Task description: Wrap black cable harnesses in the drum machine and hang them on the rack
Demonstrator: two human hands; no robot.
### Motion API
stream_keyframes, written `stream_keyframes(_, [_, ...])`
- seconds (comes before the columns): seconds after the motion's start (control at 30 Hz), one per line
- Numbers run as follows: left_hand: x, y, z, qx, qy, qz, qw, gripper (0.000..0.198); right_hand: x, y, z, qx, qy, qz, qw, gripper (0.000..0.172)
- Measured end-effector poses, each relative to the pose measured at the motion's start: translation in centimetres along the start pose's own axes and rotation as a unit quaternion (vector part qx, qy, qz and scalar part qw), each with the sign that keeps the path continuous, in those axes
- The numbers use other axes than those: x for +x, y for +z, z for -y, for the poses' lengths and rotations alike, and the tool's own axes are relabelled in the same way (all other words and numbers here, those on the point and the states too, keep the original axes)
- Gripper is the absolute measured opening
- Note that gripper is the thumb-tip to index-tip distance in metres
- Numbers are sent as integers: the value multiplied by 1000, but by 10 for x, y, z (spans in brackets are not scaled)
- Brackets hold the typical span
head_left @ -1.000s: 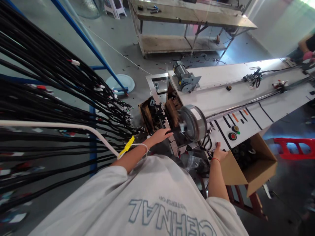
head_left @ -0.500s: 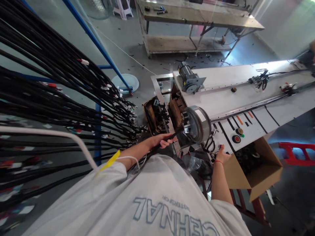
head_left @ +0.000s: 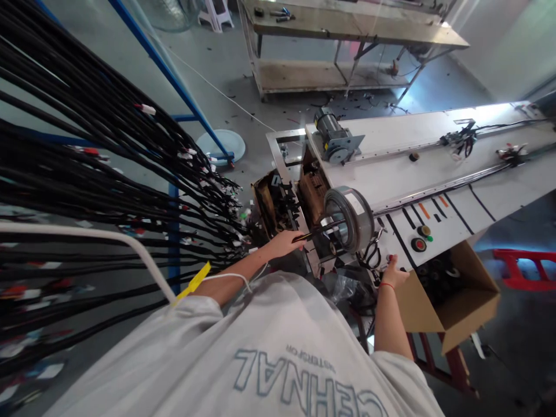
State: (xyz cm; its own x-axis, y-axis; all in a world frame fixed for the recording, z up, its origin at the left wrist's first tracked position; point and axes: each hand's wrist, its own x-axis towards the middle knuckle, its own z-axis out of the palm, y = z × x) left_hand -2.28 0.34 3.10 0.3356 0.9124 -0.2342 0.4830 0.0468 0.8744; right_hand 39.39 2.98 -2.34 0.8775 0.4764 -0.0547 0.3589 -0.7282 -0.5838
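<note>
My left hand (head_left: 284, 243) is closed around a black cable (head_left: 319, 230) and holds its end pointing into the round grey drum (head_left: 350, 211) at the end of the white machine bench (head_left: 391, 174). My right hand (head_left: 394, 273) rests on the bench's front edge by the control panel, just below the red button (head_left: 417, 245) and the green button (head_left: 428, 237); its fingers are curled over the edge and mostly hidden. A white cord with a yellow tag (head_left: 194, 279) hangs at my left forearm.
A thick bundle of black cables (head_left: 99, 174) hangs from a rack on the left. An open cardboard box (head_left: 452, 295) of dark parts stands under the bench at right. Behind are a grey motor (head_left: 334, 139), a wooden workbench (head_left: 347, 35) and a red crate (head_left: 527, 267).
My left hand went from resting beside the drum to gripping the black cable and lifting its end into the drum. My right hand stayed on the panel edge.
</note>
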Motion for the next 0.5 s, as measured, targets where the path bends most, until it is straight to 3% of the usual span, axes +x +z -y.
stream_keyframes(0.1, [2,5,5,-206,-53,58,975,51,3,2,-2,-10,4,3,1000,67])
stream_keyframes(0.2, [4,10,10,-376,-182,102,903,43,5,4,-5,-16,4,-3,1000,64])
stream_keyframes(0.3, [5,15,11,-457,-262,110,843,30,7,6,-7,-21,-4,-9,1000,60])
stream_keyframes(0.37, [6,16,9,-463,-265,108,839,27,8,7,-7,-35,-15,-9,999,58])
stream_keyframes(0.5, [8,10,3,-409,-231,86,879,34,6,5,-5,-56,-30,-4,998,59])
